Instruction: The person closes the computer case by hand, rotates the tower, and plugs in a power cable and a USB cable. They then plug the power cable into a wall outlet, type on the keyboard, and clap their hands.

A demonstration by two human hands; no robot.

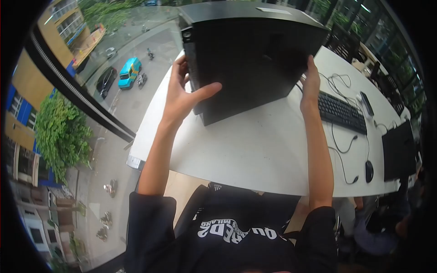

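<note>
1. Plainly, the head view shows a black computer case point(255, 73) over the far left part of the white table point(241, 150), its broad side facing the wearer. It leans somewhat, one lower corner down at the surface or just above it — I cannot tell whether it bears its weight there.
2. The left hand point(182, 93) is clamped on the case's left side, thumb laid across the broad face and fingers round the edge.
3. The right hand point(311, 84) is clamped on the opposite side, one digit against the face near the edge; its other fingers are mostly hidden. The two hands are well apart, with the case between them.
4. A pale label point(273, 10) lies on the case's top.
5. Right of the case, a black keyboard point(341, 111) sits towards the table's right edge, with tangled cables point(340, 82) beyond it and a small black device point(367, 104) just beside it.
6. Near the near edge lies a black mouse point(369, 171); a cable plug point(355, 179) rests beside it.
7. By the near right corner is a flat black object point(399, 150) — too dark to name.
8. Beyond the left edge, through glass, a teal car point(129, 73) and a leafy tree point(63, 132) show on the street below.
</note>
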